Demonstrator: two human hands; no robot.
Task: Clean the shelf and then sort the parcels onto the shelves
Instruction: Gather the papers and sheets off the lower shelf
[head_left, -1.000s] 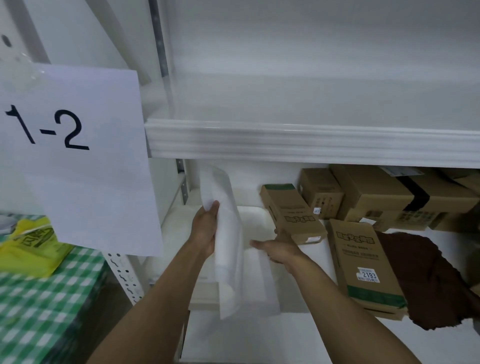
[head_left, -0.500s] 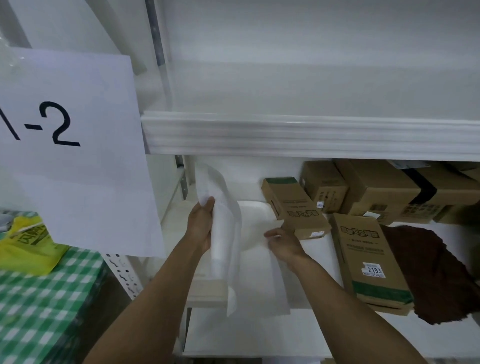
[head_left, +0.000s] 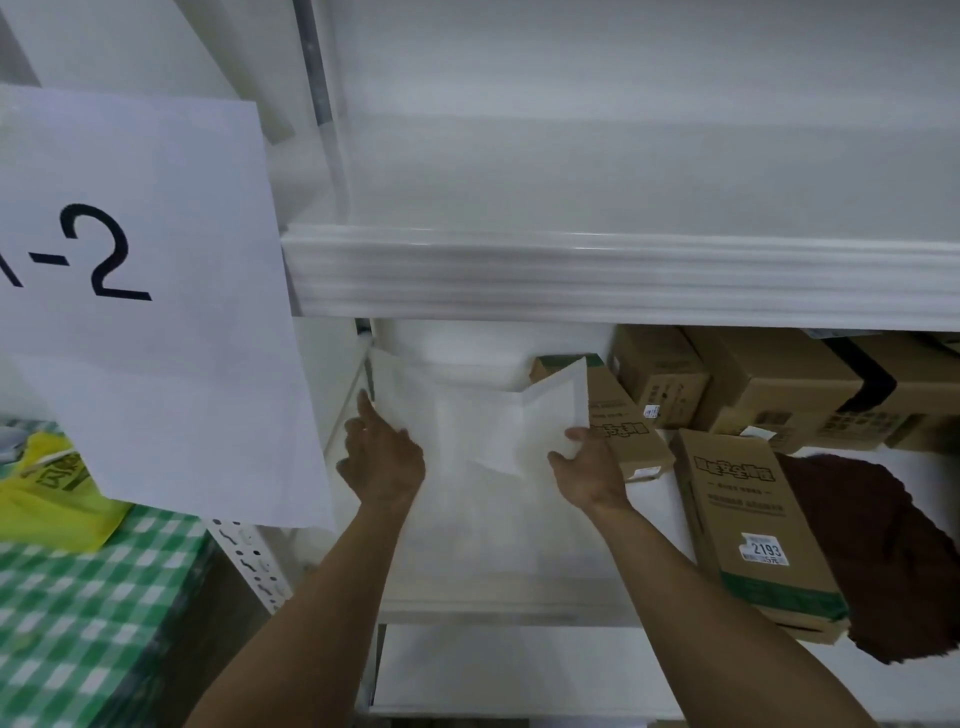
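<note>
Two-handedly holding the white parcel at the left end of the lower shelf, just beside cardboard boxes already lying there. Gripping its left edge with the curled fingers of the left hand; pinching its upturned right flap with the right hand. Judging cleaning as done, going by the brown cloth lying idle at the right, and sorting as underway. Seeing no parcels yet on the upper shelf.

A white paper sheet marked "-2" in black hangs on the left, above a crumpled yellow plastic bag lying on a green-and-white checked tablecloth.
</note>
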